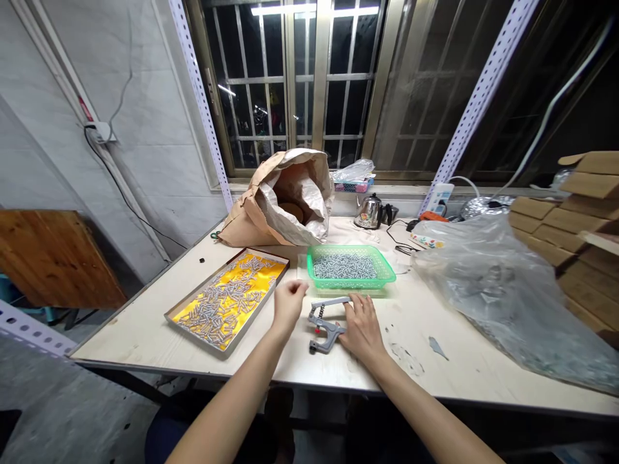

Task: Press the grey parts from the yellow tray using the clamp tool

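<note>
A small grey metal hand press (pixel 325 322) stands on the pale wooden table (pixel 155 322) in front of me. My right hand (pixel 362 327) rests flat beside it, fingers stretched out and touching its base. My left hand (pixel 289 303) hovers just left of the press with its fingers curled together in a pinch; what they hold is too small to make out. Behind the press is a green plastic basket (pixel 351 276) of small metal pieces. A shallow tray (pixel 227 298) with a yellow lining and several scattered metal pieces lies to the left.
A large open brown paper sack (pixel 283 200) sits at the back by the barred window. A steel kettle (pixel 369 211) and cables are behind the basket. A crumpled clear plastic bag (pixel 507 290) covers the right side, with cardboard boxes (pixel 575 225) beyond it.
</note>
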`<state>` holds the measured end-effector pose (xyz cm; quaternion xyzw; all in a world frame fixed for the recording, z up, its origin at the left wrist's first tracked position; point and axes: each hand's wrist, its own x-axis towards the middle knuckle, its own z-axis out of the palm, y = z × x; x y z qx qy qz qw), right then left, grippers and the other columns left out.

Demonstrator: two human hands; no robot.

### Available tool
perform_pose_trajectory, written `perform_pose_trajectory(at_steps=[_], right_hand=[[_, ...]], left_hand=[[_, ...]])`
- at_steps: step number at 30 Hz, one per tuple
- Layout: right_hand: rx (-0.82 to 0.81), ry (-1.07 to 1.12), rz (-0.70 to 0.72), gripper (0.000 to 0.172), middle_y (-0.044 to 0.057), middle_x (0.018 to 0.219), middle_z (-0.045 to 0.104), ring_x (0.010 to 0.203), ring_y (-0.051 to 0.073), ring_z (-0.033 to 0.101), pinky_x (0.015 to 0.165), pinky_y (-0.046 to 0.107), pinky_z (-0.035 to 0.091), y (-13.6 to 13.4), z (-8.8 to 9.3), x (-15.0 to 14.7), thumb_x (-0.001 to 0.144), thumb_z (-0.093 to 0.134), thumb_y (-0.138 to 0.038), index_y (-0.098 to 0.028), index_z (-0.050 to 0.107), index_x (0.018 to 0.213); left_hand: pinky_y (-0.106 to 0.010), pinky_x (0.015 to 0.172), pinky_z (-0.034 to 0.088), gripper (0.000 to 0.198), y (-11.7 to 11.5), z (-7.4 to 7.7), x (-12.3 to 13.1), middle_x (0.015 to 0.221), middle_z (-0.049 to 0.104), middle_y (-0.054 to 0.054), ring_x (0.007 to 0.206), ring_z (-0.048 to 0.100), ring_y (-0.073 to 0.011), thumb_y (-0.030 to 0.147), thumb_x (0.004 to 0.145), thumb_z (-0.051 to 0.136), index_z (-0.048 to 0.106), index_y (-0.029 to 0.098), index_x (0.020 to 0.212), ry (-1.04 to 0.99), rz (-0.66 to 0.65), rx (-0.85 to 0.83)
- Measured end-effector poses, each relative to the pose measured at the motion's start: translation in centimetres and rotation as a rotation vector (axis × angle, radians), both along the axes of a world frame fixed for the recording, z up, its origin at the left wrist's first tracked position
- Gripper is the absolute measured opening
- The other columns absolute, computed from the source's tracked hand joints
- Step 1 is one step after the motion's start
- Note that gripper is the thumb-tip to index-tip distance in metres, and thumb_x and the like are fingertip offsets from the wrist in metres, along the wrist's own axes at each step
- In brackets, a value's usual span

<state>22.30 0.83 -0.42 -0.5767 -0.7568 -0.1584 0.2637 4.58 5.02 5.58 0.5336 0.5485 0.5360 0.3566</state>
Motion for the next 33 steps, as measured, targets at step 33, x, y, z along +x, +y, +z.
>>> perform_pose_trajectory(at_steps=[33], right_hand=[[0.033, -0.026, -0.056, 0.038, 0.018, 0.137, 0.044, 0.132, 0.03, 0.029, 0.11, 0.058, -0.001, -0.8, 0.5, -0.9, 0.074, 0.054, -0.022, -0.011, 0.056, 0.11]], left_hand=[[-0.024, 0.058, 0.042, 0.02, -3.1, -2.1, -5.3, 0.067, 0.065, -0.005, 0.06, 0.056, -0.0139, 0.029, 0.06, 0.069, 0.065, 0.012, 0.07, 0.018, -0.239, -0.267]])
